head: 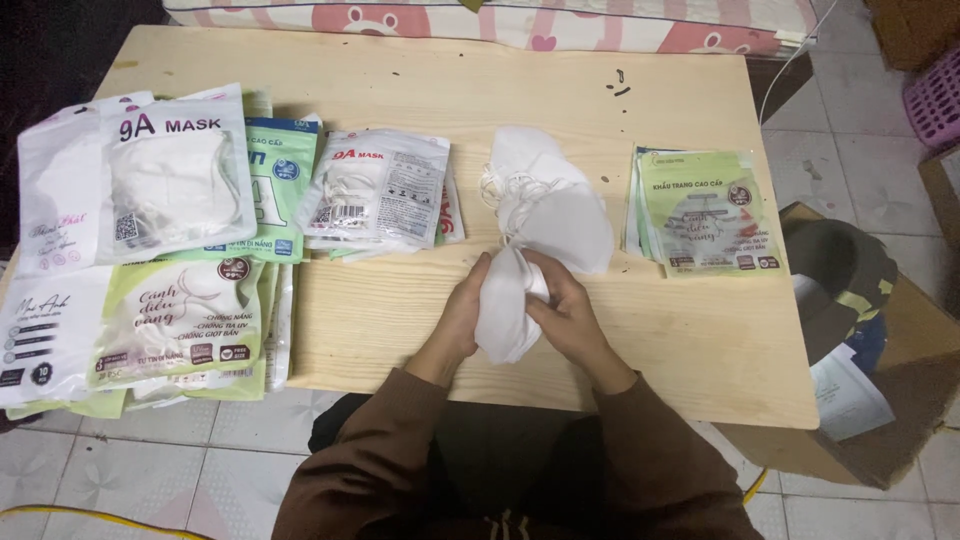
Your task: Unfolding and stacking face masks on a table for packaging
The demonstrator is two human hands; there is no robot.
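Both my hands hold one white face mask (503, 310) over the near edge of a low wooden table (700, 330). My left hand (462, 310) grips its left side and my right hand (570, 312) grips its right side. Just beyond them lies a loose pile of white masks (545, 195) with tangled ear loops. To the right sits a stack of flat green-and-clear mask bags (705, 210). Left of the pile lies a clear bagged pack of masks (385, 190).
Several more mask packages, white and green, cover the table's left side (150, 250). A cardboard box with a dark cap (840, 270) and papers stands on the tiled floor at right. A patterned mattress edge (500, 20) lies beyond the table, a pink basket (935, 95) at far right.
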